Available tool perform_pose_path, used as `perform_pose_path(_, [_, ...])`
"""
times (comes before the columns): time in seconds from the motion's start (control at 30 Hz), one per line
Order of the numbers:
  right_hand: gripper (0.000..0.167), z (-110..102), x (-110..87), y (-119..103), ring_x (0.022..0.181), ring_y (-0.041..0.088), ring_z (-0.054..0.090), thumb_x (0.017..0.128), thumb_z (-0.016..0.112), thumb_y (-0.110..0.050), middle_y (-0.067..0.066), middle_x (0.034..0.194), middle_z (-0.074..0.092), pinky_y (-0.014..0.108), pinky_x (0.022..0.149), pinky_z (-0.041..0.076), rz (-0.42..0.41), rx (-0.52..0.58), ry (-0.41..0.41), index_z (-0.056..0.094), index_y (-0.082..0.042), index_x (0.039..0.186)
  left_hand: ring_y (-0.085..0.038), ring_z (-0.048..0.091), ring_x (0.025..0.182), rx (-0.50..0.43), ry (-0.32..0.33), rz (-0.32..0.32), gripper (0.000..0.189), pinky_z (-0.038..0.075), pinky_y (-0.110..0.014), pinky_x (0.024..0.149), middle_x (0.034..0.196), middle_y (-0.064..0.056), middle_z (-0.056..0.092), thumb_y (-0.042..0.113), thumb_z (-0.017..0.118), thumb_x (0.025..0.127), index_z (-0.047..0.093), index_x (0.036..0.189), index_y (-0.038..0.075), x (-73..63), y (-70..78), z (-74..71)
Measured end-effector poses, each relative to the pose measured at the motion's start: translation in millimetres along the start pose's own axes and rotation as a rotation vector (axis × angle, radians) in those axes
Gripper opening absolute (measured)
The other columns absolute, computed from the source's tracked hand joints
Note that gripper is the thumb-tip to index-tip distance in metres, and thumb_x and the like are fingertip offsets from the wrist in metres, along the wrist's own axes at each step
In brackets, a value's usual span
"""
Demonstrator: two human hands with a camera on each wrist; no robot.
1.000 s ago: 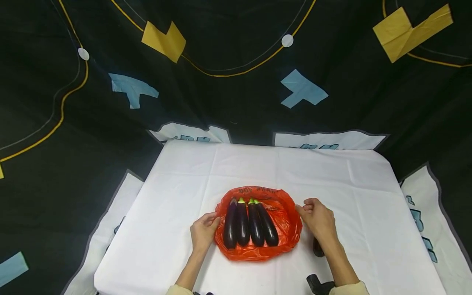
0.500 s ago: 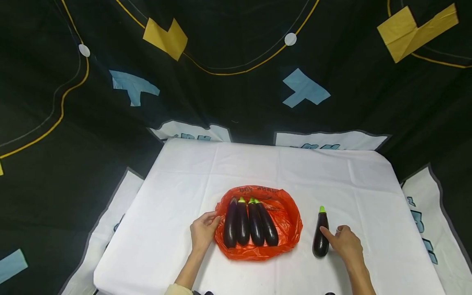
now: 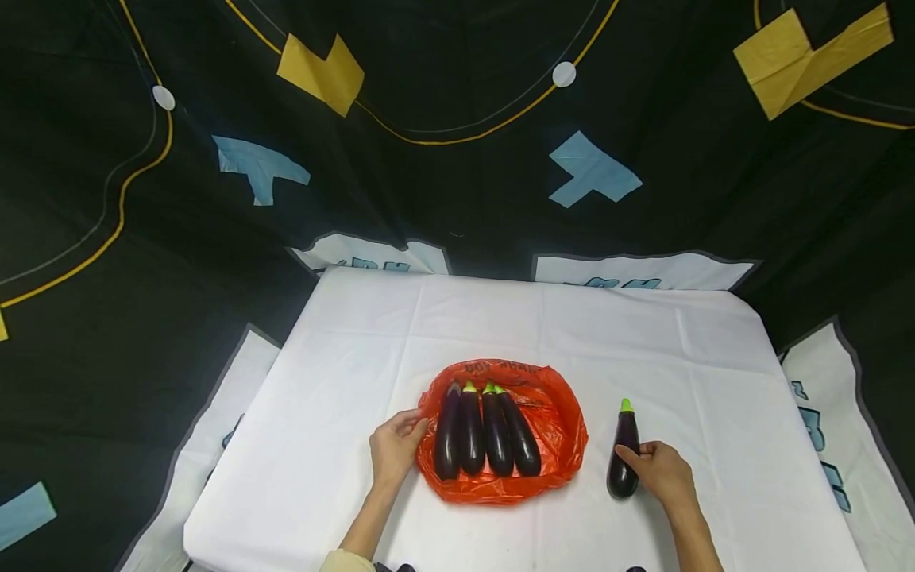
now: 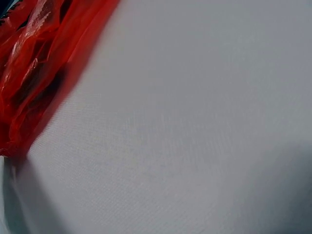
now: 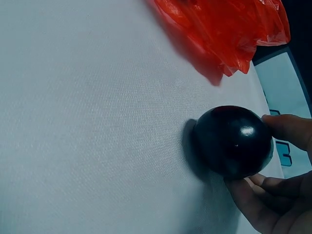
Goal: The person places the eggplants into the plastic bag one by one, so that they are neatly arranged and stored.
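Observation:
A red plastic bag (image 3: 557,433) lies spread on the white table, its rim rolled into a ring. Several dark purple eggplants (image 3: 472,437) rest side by side inside it, stem ends toward the back. My left hand (image 3: 391,450) pinches the bag's left rim between thumb and fingers; the left wrist view shows only the red plastic (image 4: 48,63), not the hand. To the right of the bag, a single eggplant (image 3: 624,453) with a green stem end lies on the cloth. My right hand (image 3: 665,474) grips it, the thumb on one side and fingers (image 5: 253,204) on the other.
White cloth (image 3: 500,318) covers the table. Behind it hangs a black curtain (image 3: 443,206) with yellow and blue shapes. Small dark objects (image 3: 400,568) peek in at the bottom edge beside the left sleeve (image 3: 346,561).
My right hand has let go of the bag's right rim and moved right and nearer to the lone eggplant, now gripping it. The left hand has stayed at the bag's left rim.

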State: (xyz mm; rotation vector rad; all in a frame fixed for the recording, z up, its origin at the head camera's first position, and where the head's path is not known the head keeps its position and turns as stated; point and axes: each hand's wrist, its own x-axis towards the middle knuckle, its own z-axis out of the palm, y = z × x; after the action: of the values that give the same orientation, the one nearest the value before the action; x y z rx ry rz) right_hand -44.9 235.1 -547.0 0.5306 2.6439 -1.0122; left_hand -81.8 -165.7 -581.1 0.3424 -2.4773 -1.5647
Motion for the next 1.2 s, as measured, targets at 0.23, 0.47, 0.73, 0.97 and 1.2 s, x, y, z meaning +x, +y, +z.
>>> perform_pose_path(0.23, [0.051, -0.4, -0.3, 1.5, 0.076, 0.027, 0.057, 0.085, 0.065, -0.042, 0.014, 0.084, 0.064, 0.033, 0.06, 0.044, 0.002, 0.012, 0.011, 0.059, 0.008, 0.094, -0.016, 0.069, 0.072, -0.011, 0.007, 0.014, 0.012, 0.053, -0.021, 0.059, 0.083, -0.005, 0.072, 0.011, 0.077, 0.08, 0.075, 0.091, 0.011, 0.6, -1.1, 0.5])
perform_pose_path(0.47, [0.056, -1.9, 0.1, 0.5, 0.077, 0.027, 0.057, 0.085, 0.064, -0.045, 0.016, 0.087, 0.064, 0.032, 0.06, 0.044, 0.019, 0.016, -0.003, 0.059, 0.009, 0.097, -0.015, 0.069, 0.072, 0.014, 0.005, 0.01, 0.012, 0.053, -0.02, 0.059, 0.082, -0.004, 0.072, 0.013, 0.077, 0.08, 0.075, 0.091, 0.012, 0.9, -1.2, -0.2])
perform_pose_path(0.73, [0.057, -6.1, -1.1, -6.4, 0.073, 0.025, 0.056, 0.085, 0.065, -0.045, 0.013, 0.082, 0.062, 0.03, 0.056, 0.042, 0.013, 0.017, 0.004, 0.059, 0.009, 0.098, -0.015, 0.069, 0.071, 0.006, 0.004, 0.009, 0.012, 0.053, -0.021, 0.059, 0.082, -0.004, 0.072, 0.012, 0.077, 0.08, 0.075, 0.092, 0.012, 0.5, -0.2, -0.4])
perform_pose_path(0.97, [0.053, -10.5, -1.9, -13.3, 0.074, 0.026, 0.055, 0.084, 0.066, -0.046, 0.013, 0.083, 0.061, 0.031, 0.058, 0.041, 0.003, 0.008, 0.012, 0.059, 0.006, 0.092, -0.014, 0.069, 0.072, 0.009, -0.003, -0.005, 0.012, 0.053, -0.02, 0.06, 0.083, -0.004, 0.072, 0.012, 0.077, 0.08, 0.075, 0.092, 0.012, 0.2, 0.0, -0.7])
perform_pose_path(1.2, [0.057, -16.7, -4.2, -23.0, 0.077, 0.027, 0.056, 0.084, 0.066, -0.048, 0.013, 0.084, 0.063, 0.034, 0.062, 0.044, -0.017, 0.006, 0.01, 0.06, 0.007, 0.095, -0.014, 0.069, 0.072, 0.002, 0.0, 0.007, 0.012, 0.053, -0.02, 0.059, 0.084, -0.004, 0.073, 0.012, 0.077, 0.08, 0.075, 0.092, 0.012, 0.2, -1.1, -0.5])
